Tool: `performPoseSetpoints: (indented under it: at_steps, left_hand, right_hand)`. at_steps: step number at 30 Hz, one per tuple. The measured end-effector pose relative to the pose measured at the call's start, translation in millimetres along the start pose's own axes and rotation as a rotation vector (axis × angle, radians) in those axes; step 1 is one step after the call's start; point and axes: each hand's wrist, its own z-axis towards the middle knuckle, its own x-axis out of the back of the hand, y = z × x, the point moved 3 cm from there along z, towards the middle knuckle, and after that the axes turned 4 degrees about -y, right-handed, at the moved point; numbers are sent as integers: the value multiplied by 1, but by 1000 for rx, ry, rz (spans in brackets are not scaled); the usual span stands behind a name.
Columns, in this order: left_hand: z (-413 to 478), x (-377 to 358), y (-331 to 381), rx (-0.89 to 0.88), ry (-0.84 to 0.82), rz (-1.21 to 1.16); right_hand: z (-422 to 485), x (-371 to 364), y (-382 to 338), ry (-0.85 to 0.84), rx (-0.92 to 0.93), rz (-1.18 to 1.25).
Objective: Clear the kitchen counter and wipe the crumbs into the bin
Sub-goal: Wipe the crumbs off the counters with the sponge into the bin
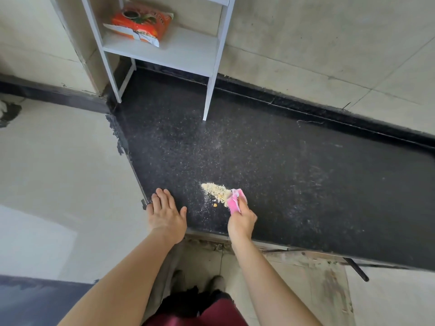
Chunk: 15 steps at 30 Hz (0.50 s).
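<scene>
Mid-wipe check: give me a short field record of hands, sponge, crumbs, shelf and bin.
left hand: flat on the counter, holding nothing
right hand: grips the sponge
sponge: pink, touching the right edge of the crumbs
crumbs: one pile near the counter's front edge
shelf: white, at the back, holds an orange packet
bin: not in view
</scene>
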Motion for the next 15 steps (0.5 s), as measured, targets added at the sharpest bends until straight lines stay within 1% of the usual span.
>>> performPoseSetpoints:
  at_steps: [1,2,4,5,7,9,11,14,15]
  left_hand:
    - [0,1,0,-5,-2,14]
    - [-1,2,0,-12,-5,24]
    - [-1,3,-1,-22,-1,42]
    - [-1,3,-1,-26,6,49]
    - [0,4,-1,-32,17,53]
    - [0,3,-2,-37,26,51]
    - [0,1,-2,-41,31,39]
    - [4,-3,-3,-36,34,12]
    - [5,-4,-3,-34,35,3]
  right_hand:
    - [-2,-7,-4,-52,0,115]
    - [-3,-10,-10,-88,22,178]
    - [-1,-11,-21,-108,94,234]
    - [0,-9,-27,-111,145,226]
    - [5,-6,-38,-123,236,135]
    - [15,-10,-49,-173,272,54]
    - [27,-21,-62,-238,264,-134]
    - [49,-47,-76,-303,318,-667]
    - [53,-55,-79,-337,343,-786]
